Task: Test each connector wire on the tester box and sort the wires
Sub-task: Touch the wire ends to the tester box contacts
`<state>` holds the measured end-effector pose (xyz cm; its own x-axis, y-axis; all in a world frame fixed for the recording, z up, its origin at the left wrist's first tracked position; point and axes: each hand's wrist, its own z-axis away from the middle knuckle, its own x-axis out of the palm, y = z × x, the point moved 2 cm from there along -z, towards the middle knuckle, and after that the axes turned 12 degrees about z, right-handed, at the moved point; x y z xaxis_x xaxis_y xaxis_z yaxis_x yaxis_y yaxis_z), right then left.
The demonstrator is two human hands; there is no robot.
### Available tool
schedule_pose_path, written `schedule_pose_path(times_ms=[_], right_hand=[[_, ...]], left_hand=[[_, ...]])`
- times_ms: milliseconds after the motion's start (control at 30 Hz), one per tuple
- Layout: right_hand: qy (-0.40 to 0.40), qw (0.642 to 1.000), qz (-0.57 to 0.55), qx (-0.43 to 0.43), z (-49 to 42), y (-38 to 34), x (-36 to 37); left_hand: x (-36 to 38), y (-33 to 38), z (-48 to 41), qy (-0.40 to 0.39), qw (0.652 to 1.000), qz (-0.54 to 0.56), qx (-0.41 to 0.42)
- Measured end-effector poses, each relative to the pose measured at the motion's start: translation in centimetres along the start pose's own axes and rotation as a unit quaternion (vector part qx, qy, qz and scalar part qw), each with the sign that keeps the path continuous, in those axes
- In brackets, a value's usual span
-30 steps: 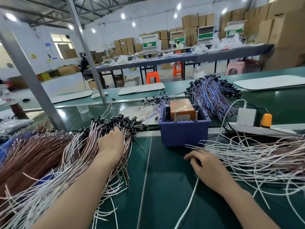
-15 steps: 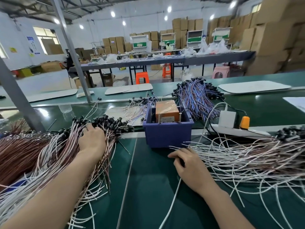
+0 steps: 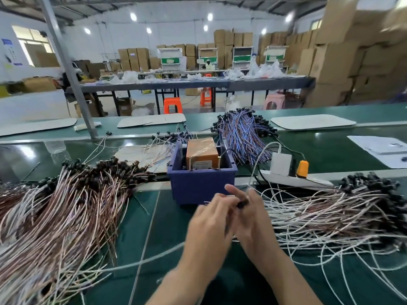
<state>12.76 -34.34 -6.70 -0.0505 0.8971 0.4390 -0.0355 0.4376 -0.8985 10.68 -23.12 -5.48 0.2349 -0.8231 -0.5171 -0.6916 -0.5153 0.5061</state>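
The right hand (image 3: 255,219) and left hand (image 3: 209,227) meet knuckle to knuckle just in front of a square, dark-blue plastic bin (image 3: 202,186). The right hand's fingers curl round the small black moulded plug end of a thin connector wire (image 3: 242,204), with one finger lifted straight toward the bin wall. The left hand is smeared by motion. Its fingers bend toward the same plug, but whether they grip it I cannot tell.

Inside the bin stands the tester box (image 3: 202,154), a brown block wrapped in glossy clear film.

A bare strip of smooth green matting (image 3: 171,216) lies between the hands and the left heap (image 3: 66,216), a thick fan of brown and white sheathed wires with black plug ends pointing away. The right heap (image 3: 330,219), looser and mostly white, comes up to the right wrist.

Beyond it lies a white plastic power strip (image 3: 308,183) with an orange plug (image 3: 302,168). Behind the bin lies a bundle of blue and purple wires (image 3: 242,133).
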Motion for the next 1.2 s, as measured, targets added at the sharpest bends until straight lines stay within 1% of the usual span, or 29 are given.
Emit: schedule_pose_path(times_ms=[33,100,133,200,267,367,467,533,600,667,767,833,900,967,1033,1133,1200], right_hand=[[-0.008,0.999,-0.039,0.021,0.1,-0.1,-0.1],[0.006,0.997,-0.07,0.026,-0.4,-0.3,-0.7],[0.017,0.997,-0.069,0.023,-1.0,-0.4,-1.1],[0.036,0.998,-0.04,0.023,-1.2,-0.5,-0.9],[0.05,0.998,-0.036,0.022,-1.2,-0.4,-1.1],[0.076,0.993,-0.092,0.017,-1.5,-0.7,-2.1],[0.109,0.98,-0.169,-0.004,-2.0,-1.2,-3.7],[0.121,0.977,-0.175,-0.026,-2.0,-1.5,-4.4],[0.126,0.983,-0.133,-0.03,-2.0,-1.5,-4.8],[0.122,0.99,-0.067,-0.022,-1.9,-1.4,-4.8],[0.092,0.995,0.026,-0.017,-1.6,-0.9,-4.2],[0.077,0.992,0.097,-0.025,-1.3,-0.6,-3.6],[0.083,0.977,0.193,-0.045,-0.9,-0.4,-2.9],[0.089,0.947,0.296,-0.087,-0.5,-0.1,-2.1],[0.058,0.917,0.372,-0.129,-0.3,0.3,-1.3],[-0.022,0.894,0.424,-0.146,0.0,0.8,-0.3],[-0.027,0.882,0.443,-0.156,0.0,0.9,-0.2]], left_hand=[[1.2,-0.2,0.7,-0.019,1.0,0.017,-0.016],[2.7,-0.7,1.1,-0.048,0.997,0.052,-0.04],[3.3,-1.1,0.7,-0.055,0.995,0.065,-0.047],[3.3,-1.2,0.7,-0.046,0.995,0.068,-0.049],[2.9,-1.0,1.0,-0.06,0.996,0.061,-0.038],[1.8,-1.4,0.9,-0.075,0.997,-0.011,0.007],[0.6,-2.7,0.3,-0.044,0.994,-0.093,0.023],[-0.4,-3.7,0.2,-0.017,0.99,-0.138,0.023],[-1.4,-4.7,0.1,0.011,0.984,-0.178,0.021],[-2.0,-5.5,-0.1,0.029,0.979,-0.201,0.004],[-2.2,-6.0,0.1,0.042,0.975,-0.219,-0.006],[-2.1,-5.8,0.1,0.044,0.973,-0.225,0.006],[-1.9,-5.4,0.1,0.039,0.971,-0.233,0.026],[-1.8,-5.1,0.1,0.047,0.967,-0.243,0.062],[-1.8,-4.8,0.1,0.049,0.967,-0.243,0.062],[-1.9,-4.6,0.1,0.033,0.97,-0.236,0.053],[-1.9,-4.7,0.2,0.03,0.97,-0.236,0.054]])
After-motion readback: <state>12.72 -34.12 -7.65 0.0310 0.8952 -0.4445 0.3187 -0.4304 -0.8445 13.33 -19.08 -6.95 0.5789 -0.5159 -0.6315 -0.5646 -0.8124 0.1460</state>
